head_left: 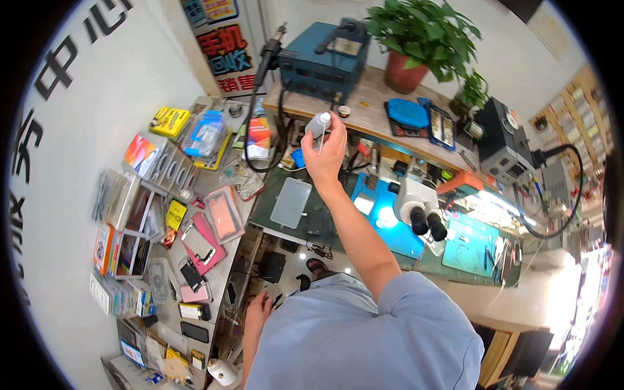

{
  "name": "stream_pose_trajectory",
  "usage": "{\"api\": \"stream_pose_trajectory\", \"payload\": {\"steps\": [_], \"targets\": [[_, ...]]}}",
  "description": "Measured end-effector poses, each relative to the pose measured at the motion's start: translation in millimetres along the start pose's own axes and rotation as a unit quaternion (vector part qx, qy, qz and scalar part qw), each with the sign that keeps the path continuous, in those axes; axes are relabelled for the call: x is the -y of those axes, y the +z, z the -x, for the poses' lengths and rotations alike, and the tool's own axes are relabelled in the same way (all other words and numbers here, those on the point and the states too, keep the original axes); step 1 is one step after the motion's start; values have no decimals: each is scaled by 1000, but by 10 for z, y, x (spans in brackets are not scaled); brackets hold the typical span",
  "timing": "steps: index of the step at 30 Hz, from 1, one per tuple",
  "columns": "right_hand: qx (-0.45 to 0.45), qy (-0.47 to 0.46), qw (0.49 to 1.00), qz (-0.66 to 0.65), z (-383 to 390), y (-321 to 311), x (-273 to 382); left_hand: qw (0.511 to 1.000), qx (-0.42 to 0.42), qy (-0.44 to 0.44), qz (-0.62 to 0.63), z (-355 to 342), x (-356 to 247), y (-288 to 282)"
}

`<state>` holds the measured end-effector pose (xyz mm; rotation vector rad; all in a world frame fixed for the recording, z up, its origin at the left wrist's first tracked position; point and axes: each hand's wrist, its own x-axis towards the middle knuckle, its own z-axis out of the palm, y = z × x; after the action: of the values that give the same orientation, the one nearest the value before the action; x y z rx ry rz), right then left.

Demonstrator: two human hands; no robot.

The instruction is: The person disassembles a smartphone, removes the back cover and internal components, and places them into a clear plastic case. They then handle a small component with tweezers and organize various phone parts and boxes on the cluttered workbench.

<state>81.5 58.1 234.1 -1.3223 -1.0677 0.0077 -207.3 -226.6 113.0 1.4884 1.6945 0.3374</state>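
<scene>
My right hand [325, 153] reaches over the far edge of the green-topped bench, its fingers closed around a small translucent bottle [313, 128] with a white cap. A thin white stick [322, 140] shows against the palm side; I cannot tell whether it is part of the bottle. My left hand [258, 311] hangs low by my left side, fingers curled together. A thin dark piece [278, 300] lies close to its fingertips, and whether it is held is unclear. Beneath my right forearm are a translucent plastic tray [291, 203] and a blue work mat [390, 227].
A white microscope [416, 201] stands right of my forearm. On the raised shelf sit a blue soldering or hot-air station [318, 62], a potted plant [406, 68] and a dark station [504, 146]. Phone parts, boxes and a pink case [201, 246] crowd the left counter.
</scene>
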Motion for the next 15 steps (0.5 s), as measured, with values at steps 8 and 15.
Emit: {"api": "stream_pose_trajectory", "payload": {"steps": [8, 15], "targets": [[207, 13, 975, 83, 975, -749, -528, 997, 46, 52, -26, -192, 52, 173], [328, 82, 937, 91, 1839, -1186, -824, 992, 68, 102, -6, -323, -116, 253]]}}
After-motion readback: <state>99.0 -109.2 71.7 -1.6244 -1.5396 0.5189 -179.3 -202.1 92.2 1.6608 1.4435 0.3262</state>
